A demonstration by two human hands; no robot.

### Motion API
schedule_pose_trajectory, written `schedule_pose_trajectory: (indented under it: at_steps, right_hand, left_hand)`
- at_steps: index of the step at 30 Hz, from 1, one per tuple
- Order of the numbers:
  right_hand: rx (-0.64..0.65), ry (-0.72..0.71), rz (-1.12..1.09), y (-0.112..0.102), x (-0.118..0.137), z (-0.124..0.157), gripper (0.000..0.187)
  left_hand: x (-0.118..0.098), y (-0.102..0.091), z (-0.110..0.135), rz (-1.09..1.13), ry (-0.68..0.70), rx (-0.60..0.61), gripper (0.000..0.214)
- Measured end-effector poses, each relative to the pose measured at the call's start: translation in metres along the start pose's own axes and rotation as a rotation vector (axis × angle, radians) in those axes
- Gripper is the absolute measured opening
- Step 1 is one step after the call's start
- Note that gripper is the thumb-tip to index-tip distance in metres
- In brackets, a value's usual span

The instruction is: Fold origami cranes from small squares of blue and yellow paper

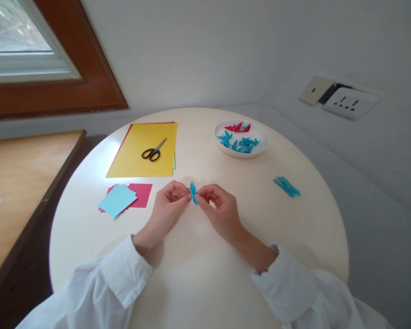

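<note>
Between my two hands, over the middle of the round table, is a small piece of folded blue paper (193,193). My left hand (171,201) pinches its left side between thumb and fingers. From the right, my right hand (220,206) pinches the other side in the same way. The paper stands roughly upright, narrow and pointed at top and bottom; the fingertips cover part of it. Beyond and to the right, a white plate (239,153) holds several small folded paper cranes, blue ones (247,145) in front and red ones (239,127) behind.
Black-handled scissors (154,152) lie on yellow paper sheets (137,141) at the back left. Nearer are pale blue paper squares (117,201) over pinkish-red squares (142,195). Several narrow folded blue pieces (287,186) lie to the right. The white table (198,274) has a curved edge.
</note>
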State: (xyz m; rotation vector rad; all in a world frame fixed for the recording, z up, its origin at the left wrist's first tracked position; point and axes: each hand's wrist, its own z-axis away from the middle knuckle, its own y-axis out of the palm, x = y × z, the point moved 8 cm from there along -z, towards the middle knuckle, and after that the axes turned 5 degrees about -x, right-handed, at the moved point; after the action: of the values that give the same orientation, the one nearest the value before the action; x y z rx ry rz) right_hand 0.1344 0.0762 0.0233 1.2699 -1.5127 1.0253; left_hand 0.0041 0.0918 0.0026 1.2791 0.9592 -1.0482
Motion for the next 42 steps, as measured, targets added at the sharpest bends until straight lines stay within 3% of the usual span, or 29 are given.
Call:
schedule_pose_trajectory:
  at_steps: [21, 32, 42]
  right_hand:
    - [0.035, 0.123, -0.076, 0.004, -0.011, -0.004, 0.01]
    - [0.022, -0.164, 0.217, 0.002, 0.016, 0.001, 0.005]
    - [0.036, -0.181, 0.213, 0.004, 0.018, 0.001, 0.007]
  left_hand:
    - [-0.019, -0.002, 0.003, -0.187, 0.188, -0.057, 0.021]
    - [-0.023, -0.002, 0.006, -0.228, 0.275, -0.098, 0.016]
    - [-0.023, -0.001, 0.006, -0.251, 0.271, -0.095, 0.014]
